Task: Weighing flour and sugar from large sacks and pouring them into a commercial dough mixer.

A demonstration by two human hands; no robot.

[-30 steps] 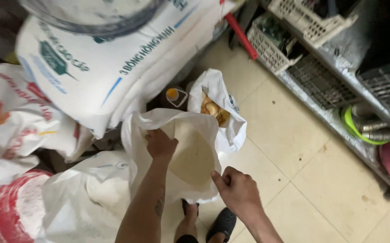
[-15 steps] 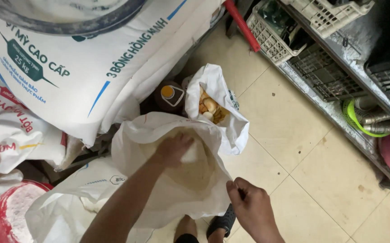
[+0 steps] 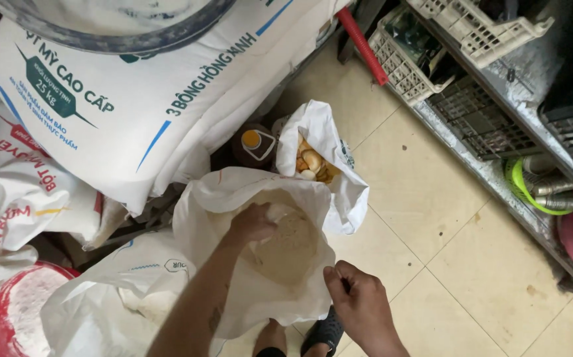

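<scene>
The open white sack (image 3: 260, 264) stands upright on the tiled floor (image 3: 432, 218) at lower centre of the frame, its mouth facing up toward the camera and pale flour showing inside. The left hand (image 3: 252, 223) reaches down into the mouth; its fingers are buried against the flour, so whether they are clenched cannot be told. The right hand (image 3: 359, 305) pinches the sack's rim at the lower right, fingers closed on the fabric. The sack's base is hidden behind its own bulge. A large printed flour bag (image 3: 147, 86) crowds the upper left, a smaller white bag (image 3: 339, 172) of round pale pieces sits just beyond, and a metal shelf rack (image 3: 498, 132) lines the right.
</scene>
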